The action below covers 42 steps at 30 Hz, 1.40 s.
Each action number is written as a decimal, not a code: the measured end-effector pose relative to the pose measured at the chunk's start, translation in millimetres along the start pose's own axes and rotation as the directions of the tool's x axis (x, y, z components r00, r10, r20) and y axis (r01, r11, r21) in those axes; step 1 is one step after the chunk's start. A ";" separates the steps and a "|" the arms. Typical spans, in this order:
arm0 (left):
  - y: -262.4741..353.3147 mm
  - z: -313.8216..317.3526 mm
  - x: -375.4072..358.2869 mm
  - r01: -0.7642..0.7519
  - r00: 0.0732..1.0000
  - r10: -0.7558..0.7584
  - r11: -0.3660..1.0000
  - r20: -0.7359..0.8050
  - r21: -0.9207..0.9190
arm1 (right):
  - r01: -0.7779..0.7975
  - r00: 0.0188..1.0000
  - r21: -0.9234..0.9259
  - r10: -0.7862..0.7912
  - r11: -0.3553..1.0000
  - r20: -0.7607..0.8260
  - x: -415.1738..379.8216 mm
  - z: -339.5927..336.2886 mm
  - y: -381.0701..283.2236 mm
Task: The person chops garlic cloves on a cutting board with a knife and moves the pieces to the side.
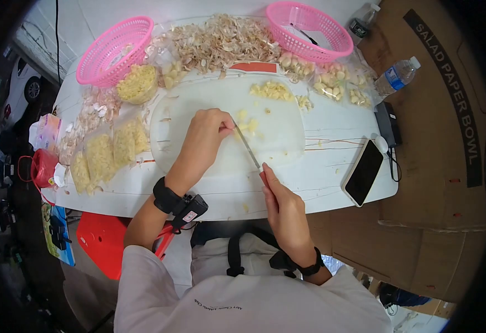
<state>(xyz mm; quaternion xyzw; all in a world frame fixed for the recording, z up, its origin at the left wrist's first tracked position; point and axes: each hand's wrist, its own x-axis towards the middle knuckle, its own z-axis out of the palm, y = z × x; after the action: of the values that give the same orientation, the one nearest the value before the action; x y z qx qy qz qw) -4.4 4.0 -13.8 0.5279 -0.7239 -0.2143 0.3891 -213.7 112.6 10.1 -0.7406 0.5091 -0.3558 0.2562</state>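
My right hand [287,213] is wrapped round the handle of a knife [247,145], whose narrow blade points up and left across the white cutting board [187,150]. At the blade's tip, my left hand [208,129] has its thumb and fingers pinched together. What lies in that pinch is too small and covered to make out. Sliced garlic [248,126] is scattered on the board just beyond the blade. A larger pile of cut garlic [272,90] rests near the board's far right edge.
Behind the board lies a heap of garlic skins [226,41], between a pink basket [115,50] and another pink basket [309,28]. Bags of chopped garlic [101,155] sit at left, bagged cloves [331,80] at right. A phone [363,173] lies near the right edge, beside cardboard boxes [431,139].
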 end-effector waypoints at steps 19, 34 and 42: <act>9.6 -4.5 3.4 0.015 1.000 -0.016 0.999 0.009 0.029 | -0.019 0.998 -0.112 0.026 0.993 0.065 8.3 -14.0 -9.0; 13.8 -9.5 8.1 0.009 0.998 -0.012 0.999 0.065 0.041 | -0.083 0.995 0.016 0.081 0.996 0.063 13.0 2.7 7.4; 9.5 -7.7 7.2 0.002 0.999 -0.003 1.000 0.047 0.029 | -0.004 0.999 0.077 0.007 0.997 -0.032 12.1 3.5 12.8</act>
<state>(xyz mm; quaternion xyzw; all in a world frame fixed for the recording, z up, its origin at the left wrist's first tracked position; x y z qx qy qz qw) -4.9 1.4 0.1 0.5293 -0.7351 -0.2165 0.3640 -215.5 96.8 1.7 -0.7228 0.5012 -0.3865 0.2773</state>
